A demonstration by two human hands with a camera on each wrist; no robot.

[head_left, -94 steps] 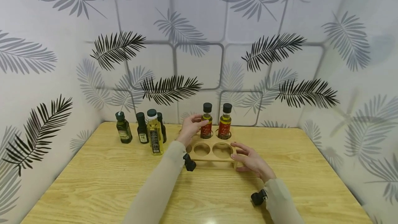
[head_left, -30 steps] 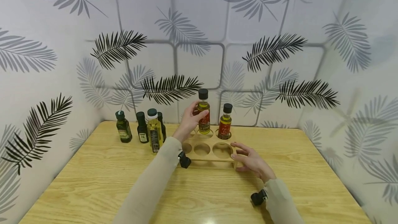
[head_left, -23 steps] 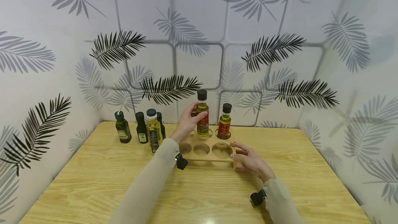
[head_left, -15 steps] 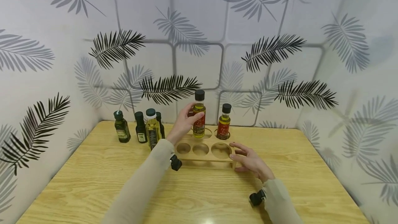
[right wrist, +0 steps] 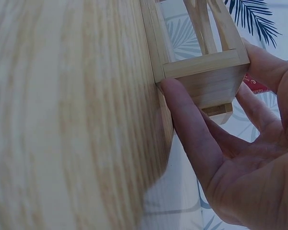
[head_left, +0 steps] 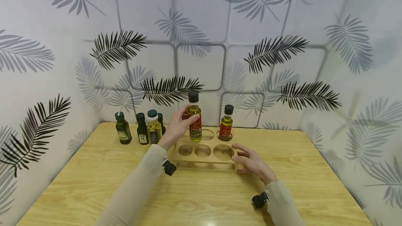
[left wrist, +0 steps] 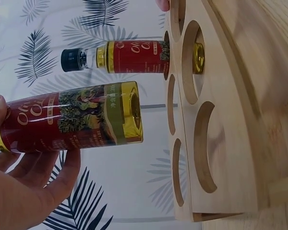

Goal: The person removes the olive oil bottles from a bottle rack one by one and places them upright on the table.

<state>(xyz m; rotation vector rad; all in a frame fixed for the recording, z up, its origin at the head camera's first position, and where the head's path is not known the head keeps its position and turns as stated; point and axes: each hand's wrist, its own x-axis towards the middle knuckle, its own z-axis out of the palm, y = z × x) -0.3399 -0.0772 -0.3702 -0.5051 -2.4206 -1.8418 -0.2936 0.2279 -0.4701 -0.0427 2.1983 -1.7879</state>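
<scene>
My left hand [head_left: 179, 125] grips an olive oil bottle [head_left: 195, 125] with a red label and black cap, thumb across its front. In the left wrist view the bottle's base [left wrist: 132, 112] is clear of the rack's holes. Below is the two-tier wooden rack [head_left: 205, 161], with round holes in a front and a raised back row. A matching olive oil bottle [head_left: 225, 128] stands in the back row's right hole. At the rack's right end my right hand [head_left: 255, 163] rests with spread fingers touching the corners; in the right wrist view a fingertip [right wrist: 172, 86] meets the lower edge of the end panel.
Left of the rack stand a squat green bottle [head_left: 124, 132], a dark slim bottle [head_left: 142, 130], a clear bottle of yellow oil [head_left: 154, 128] and another dark bottle [head_left: 161, 123] partly behind it. A leaf-patterned wall [head_left: 201, 65] closes the back of the wooden table [head_left: 201, 198].
My left hand has lifted the olive oil bottle out of the back row's middle hole and carried it left, over the left hole. My right hand has stayed at the rack's right end.
</scene>
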